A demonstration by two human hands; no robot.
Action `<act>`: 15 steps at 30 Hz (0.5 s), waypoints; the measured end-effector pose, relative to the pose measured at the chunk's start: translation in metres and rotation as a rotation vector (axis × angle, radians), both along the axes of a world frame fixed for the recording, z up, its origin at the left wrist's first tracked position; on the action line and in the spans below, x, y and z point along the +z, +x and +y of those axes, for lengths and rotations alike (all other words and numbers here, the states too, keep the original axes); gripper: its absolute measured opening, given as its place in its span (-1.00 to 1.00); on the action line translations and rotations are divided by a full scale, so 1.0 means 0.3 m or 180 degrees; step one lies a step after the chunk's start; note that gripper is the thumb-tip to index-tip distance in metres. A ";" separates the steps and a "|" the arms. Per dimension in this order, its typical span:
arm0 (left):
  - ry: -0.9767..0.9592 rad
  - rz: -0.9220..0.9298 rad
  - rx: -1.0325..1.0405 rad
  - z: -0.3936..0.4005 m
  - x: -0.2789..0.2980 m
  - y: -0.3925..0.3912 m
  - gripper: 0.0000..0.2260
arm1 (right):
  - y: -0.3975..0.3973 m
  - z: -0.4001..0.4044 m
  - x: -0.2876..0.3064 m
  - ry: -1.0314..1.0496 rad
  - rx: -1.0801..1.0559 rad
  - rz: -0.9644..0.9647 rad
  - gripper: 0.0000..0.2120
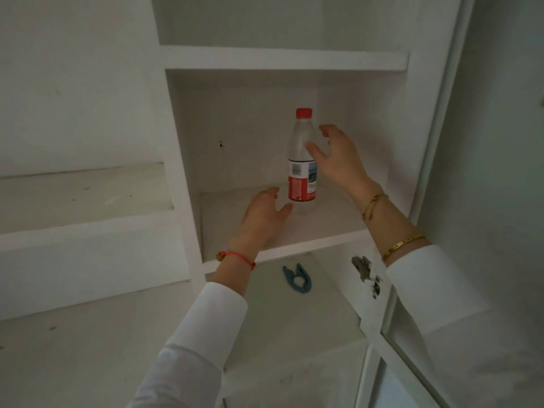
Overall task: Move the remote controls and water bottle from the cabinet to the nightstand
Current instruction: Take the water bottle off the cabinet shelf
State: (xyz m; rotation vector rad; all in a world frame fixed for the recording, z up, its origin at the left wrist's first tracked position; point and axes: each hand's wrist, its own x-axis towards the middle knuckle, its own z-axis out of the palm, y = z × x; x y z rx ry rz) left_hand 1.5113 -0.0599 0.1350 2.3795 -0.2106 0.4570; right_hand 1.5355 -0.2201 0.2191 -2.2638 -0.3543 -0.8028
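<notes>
A clear water bottle (301,160) with a red cap and a red-and-white label stands upright on a shelf of the white cabinet (323,234). My right hand (338,157) is open just to the right of the bottle, fingers spread around its upper half, thumb close to or touching it. My left hand (262,219) lies low on the shelf at the bottle's lower left, fingers apart, holding nothing. No remote control is in view.
A blue clip-like object (295,278) lies on the shelf below. A metal hinge (363,267) sits on the cabinet's right side, beside the open glass door (441,363). Wider white shelves (88,225) extend to the left.
</notes>
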 end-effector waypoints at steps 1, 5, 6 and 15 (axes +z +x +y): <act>0.0029 0.0059 0.0002 -0.004 -0.005 0.016 -0.44 | 0.015 0.002 0.005 0.0027 0.0021 0.0027 -0.46; 0.0144 0.0326 -0.0001 -0.019 -0.021 0.068 -0.37 | 0.063 0.014 0.018 0.0156 0.0156 0.0188 -0.43; 0.0157 0.0357 -0.0002 -0.023 -0.024 0.076 -0.37 | 0.070 0.018 0.019 0.0178 0.0204 0.0231 -0.43; 0.0266 0.0365 -0.0063 -0.058 -0.026 0.091 -0.48 | 0.103 0.028 -0.016 0.0360 0.0252 0.0313 -0.44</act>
